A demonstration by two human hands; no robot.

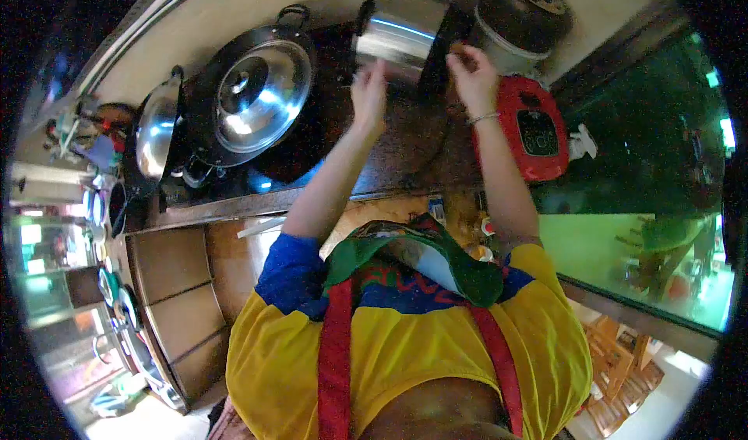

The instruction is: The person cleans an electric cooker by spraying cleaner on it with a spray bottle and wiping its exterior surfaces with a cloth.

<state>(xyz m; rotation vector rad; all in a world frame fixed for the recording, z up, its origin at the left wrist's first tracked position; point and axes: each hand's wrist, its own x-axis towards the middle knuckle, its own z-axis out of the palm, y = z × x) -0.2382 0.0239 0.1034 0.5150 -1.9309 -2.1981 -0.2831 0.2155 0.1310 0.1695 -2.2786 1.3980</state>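
A silver appliance with black ends point(401, 31) stands against the wall on the dark counter. My left hand point(368, 97) is raised at its lower left front. Those fingertips are blurred, so I cannot tell whether they touch the metal or hold anything. Beside the appliance's right end is my right hand point(475, 74), its thumb and fingers drawn together. Whatever those fingers pinch is too small to make out. Close to my right wrist stands a red appliance with a dark control panel point(538, 132).
Left of the appliance sits a large wok point(206, 140) with a shiny metal lid point(263, 97). Another metal pan point(158, 128) leans farther left. A dark-topped pot point(522, 11) stands at the back right. A white nozzle point(582, 142) sits beside the red appliance, near green glass point(639, 151).
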